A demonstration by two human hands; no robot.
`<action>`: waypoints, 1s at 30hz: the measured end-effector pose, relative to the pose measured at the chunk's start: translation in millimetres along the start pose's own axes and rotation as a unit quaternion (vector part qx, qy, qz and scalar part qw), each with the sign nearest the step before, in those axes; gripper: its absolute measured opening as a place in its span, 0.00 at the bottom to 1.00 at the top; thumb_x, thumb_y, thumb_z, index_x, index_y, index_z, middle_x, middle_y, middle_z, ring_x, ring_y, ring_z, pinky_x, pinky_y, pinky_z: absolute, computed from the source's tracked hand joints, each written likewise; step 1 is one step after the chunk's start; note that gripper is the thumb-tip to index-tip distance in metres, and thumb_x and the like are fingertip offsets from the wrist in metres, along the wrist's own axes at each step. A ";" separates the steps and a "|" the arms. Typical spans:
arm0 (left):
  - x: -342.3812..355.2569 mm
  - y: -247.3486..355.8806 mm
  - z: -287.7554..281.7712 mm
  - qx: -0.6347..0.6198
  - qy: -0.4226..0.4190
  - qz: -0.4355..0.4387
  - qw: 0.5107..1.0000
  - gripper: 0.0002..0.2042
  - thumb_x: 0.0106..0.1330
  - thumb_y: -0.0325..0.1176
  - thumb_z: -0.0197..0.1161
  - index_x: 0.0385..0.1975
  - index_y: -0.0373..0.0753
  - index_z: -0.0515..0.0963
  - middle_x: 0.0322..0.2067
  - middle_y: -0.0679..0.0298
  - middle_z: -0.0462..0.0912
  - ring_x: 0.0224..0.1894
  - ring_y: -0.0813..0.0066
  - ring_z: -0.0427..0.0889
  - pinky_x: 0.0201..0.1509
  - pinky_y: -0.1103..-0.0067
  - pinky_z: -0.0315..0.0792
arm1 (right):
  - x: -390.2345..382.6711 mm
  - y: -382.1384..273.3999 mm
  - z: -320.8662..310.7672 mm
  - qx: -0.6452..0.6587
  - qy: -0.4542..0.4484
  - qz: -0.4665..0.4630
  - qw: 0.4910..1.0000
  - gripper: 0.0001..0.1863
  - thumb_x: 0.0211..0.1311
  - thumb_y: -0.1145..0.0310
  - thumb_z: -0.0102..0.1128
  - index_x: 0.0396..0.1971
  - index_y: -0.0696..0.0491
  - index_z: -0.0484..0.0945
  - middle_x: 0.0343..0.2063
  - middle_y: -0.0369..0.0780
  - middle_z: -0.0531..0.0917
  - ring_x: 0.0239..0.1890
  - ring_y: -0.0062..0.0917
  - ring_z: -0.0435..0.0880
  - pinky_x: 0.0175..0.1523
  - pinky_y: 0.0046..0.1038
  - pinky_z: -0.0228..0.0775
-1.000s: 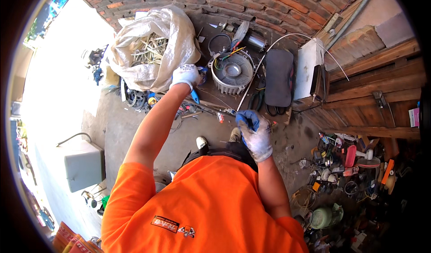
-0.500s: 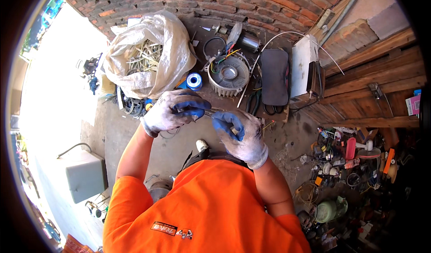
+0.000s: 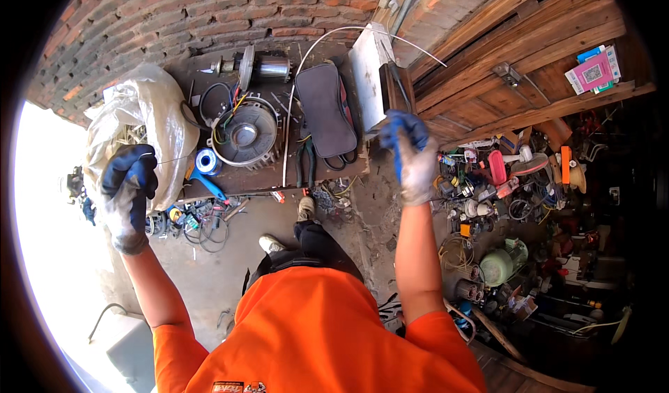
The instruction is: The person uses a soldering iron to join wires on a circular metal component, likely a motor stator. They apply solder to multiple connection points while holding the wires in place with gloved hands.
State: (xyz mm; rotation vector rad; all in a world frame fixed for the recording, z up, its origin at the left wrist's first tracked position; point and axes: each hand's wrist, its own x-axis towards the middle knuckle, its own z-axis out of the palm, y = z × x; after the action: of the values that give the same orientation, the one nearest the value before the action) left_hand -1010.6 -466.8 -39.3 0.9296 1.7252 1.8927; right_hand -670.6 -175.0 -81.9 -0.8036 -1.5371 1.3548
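Vs. 0.5 s ago: both hands were together near chest, now spread wide apart. Left hand, in gloves, is out at the left over the plastic bag, fingers closed on a thin wire. Right hand is raised at the right, fingers curled shut, cannot tell if on the wire. Wire runs from left fingers toward the blue spool beside the motor housing on the floor.

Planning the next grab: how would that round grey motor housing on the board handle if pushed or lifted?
The motor housing looks like ribbed cast metal, so probably heavy and rigid. It lies flat on the board, so unlikely to roll. Wires around it may snag.
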 end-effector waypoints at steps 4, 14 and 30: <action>-1.0 2.9 11.6 0.046 -0.056 0.072 0.995 0.13 0.68 0.36 0.66 0.45 0.34 0.81 0.42 0.60 0.81 0.32 0.81 0.74 0.33 0.86 0.67 | 94.8 58.9 -89.3 -0.220 0.122 -0.090 0.964 0.10 0.66 0.74 0.63 0.46 0.57 0.81 0.31 0.34 0.85 0.33 0.19 0.83 0.39 0.24 0.76; 6.7 41.9 81.7 0.196 -0.016 0.016 0.980 0.12 0.54 0.25 0.63 0.38 0.30 0.84 0.61 0.51 0.73 0.46 0.74 0.77 0.48 0.79 0.72 | 162.6 118.3 -80.9 -0.687 -0.099 -0.083 0.715 0.35 0.60 0.53 0.60 0.70 0.38 0.66 0.43 0.51 0.80 0.44 0.48 0.82 0.50 0.48 0.74; 49.1 -38.3 72.2 0.127 -0.037 -0.173 0.976 0.12 0.57 0.22 0.65 0.42 0.32 0.83 0.38 0.60 0.86 0.36 0.73 0.84 0.42 0.78 0.77 | 75.4 -23.9 -83.2 0.058 -0.122 -0.035 0.990 0.40 0.66 0.55 0.65 0.70 0.60 0.61 0.51 0.39 0.78 0.36 0.15 0.75 0.42 0.23 0.72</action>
State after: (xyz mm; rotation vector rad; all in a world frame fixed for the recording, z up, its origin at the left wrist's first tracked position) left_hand -998.3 -376.2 -66.5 0.7178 1.9669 1.4245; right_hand -620.2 -79.2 -44.0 -0.5224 -1.6392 1.5175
